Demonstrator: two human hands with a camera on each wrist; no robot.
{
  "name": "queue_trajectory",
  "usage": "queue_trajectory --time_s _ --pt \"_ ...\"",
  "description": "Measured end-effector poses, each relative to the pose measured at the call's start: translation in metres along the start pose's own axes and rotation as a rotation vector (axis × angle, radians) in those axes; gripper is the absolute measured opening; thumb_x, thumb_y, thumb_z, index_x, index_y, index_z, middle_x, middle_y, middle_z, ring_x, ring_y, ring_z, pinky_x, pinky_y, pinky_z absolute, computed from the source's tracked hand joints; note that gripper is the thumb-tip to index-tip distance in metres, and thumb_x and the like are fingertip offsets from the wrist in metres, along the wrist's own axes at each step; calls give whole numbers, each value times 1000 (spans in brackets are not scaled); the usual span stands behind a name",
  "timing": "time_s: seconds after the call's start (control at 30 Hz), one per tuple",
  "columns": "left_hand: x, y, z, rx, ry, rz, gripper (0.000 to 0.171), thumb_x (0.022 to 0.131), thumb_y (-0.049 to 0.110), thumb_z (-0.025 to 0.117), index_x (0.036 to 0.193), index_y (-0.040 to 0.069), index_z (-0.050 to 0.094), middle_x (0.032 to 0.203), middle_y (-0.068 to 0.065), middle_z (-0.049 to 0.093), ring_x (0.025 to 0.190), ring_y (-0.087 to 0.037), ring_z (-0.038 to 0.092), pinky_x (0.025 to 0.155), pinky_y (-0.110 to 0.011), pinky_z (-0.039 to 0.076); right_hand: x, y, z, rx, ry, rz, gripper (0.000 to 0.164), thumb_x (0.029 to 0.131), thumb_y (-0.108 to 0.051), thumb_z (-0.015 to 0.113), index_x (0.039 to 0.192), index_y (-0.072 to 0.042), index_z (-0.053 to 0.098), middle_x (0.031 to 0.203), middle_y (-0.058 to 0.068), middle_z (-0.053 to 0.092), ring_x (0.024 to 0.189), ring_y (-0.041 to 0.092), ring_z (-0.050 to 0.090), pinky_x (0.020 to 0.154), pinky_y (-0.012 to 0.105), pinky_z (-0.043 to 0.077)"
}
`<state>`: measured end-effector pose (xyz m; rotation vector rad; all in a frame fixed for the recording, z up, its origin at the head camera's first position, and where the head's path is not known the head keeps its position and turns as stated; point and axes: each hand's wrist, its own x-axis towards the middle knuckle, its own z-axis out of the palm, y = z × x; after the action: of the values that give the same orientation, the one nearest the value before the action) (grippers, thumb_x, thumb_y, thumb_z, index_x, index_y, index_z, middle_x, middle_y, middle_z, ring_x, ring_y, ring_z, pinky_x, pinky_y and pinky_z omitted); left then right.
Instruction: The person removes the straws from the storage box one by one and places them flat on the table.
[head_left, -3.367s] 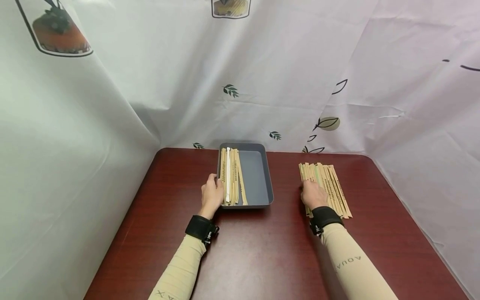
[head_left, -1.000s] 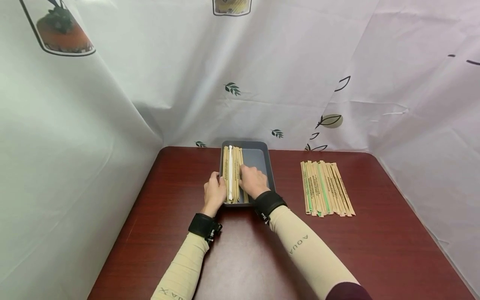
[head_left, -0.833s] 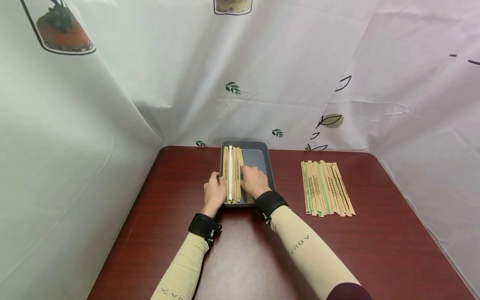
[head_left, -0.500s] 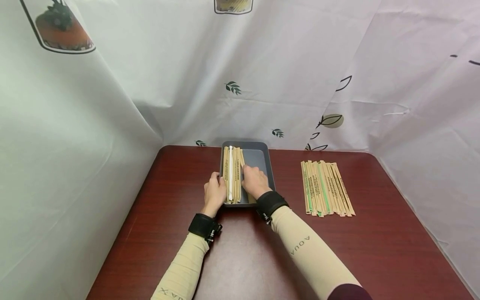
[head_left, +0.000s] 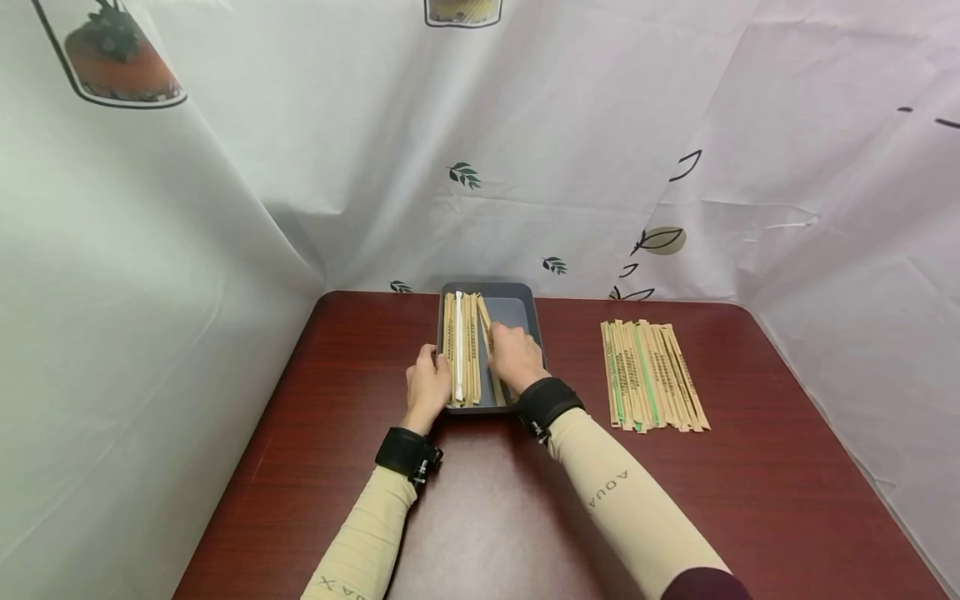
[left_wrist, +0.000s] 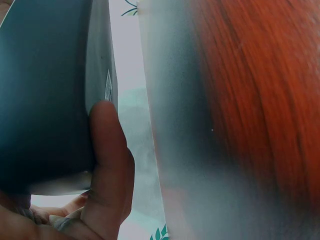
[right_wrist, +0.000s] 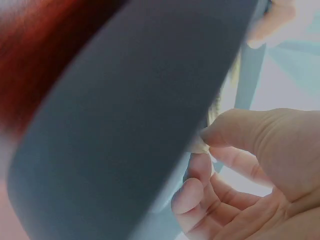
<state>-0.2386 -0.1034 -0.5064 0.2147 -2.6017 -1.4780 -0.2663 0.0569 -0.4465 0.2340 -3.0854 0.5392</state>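
My left hand (head_left: 429, 385) grips the left wall of a grey tray (head_left: 542, 367), near its front corner; in the left wrist view, a finger (left_wrist: 107, 150) lies along the outer wall. Inside the tray's left half lie several beige paper-wrapped straws (head_left: 470, 350) and one white wrapped straw (head_left: 459, 350). My right hand (head_left: 517, 358) is inside the tray, right of that bundle, by a slanted wrapped straw (head_left: 484, 312). The right wrist view shows its thumb and finger pinching a thin pale end (right_wrist: 199, 146); the front wall hides much of the rest.
A flat row of several beige wrapped straws (head_left: 652, 375), some with green showing, lies on the red-brown table (head_left: 360, 358) to the tray's right. A white printed curtain (head_left: 390, 167) hangs behind and along the sides.
My right hand has come from the row on the right into the tray, then shifted slightly right. A wrapped straw by it now slants away from the bundle. My left hand keeps its place.
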Motion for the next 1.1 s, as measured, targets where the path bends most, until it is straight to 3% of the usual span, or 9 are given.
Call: queue_trajectory --time_s 0.23,0.5,0.67,0.87,1.1 --pt "2 -3 0 3 8 2 35 109 23 46 138 6 57 82 -13 63 69 -27 55 60 -37 41 4 19 -26 9 66 48 24 92 -4 66 116 -7 66 92 14 69 65 29 63 55 42 50" --pt "2 -1 1 17 12 0 35 109 23 46 138 6 58 80 -12 63 73 -28 57 63 -38 43 -2 72 -47 49 123 117 24 92 -5 68 116 -4 65 89 15 68 68 32 65 58 44 50" --pt "2 2 2 9 12 7 34 109 23 46 136 7 58 84 -12 64 72 -27 56 63 -37 42 -12 107 -45 58 121 128 28 93 -1 68 120 2 63 91 20 68 75 35 65 64 45 51" --pt "2 3 3 1 6 6 34 109 23 46 136 7 58 87 -15 67 76 -30 59 67 -41 45 -22 133 -35 18 51 184 26 93 -2 67 118 5 63 96 22 67 84 37 65 69 47 52" --pt "3 2 6 3 1 7 35 109 24 46 137 7 58 89 -16 67 79 -31 61 70 -44 47 -34 157 -23 -31 31 204 17 90 -1 63 106 3 62 90 23 66 81 41 65 67 50 51"
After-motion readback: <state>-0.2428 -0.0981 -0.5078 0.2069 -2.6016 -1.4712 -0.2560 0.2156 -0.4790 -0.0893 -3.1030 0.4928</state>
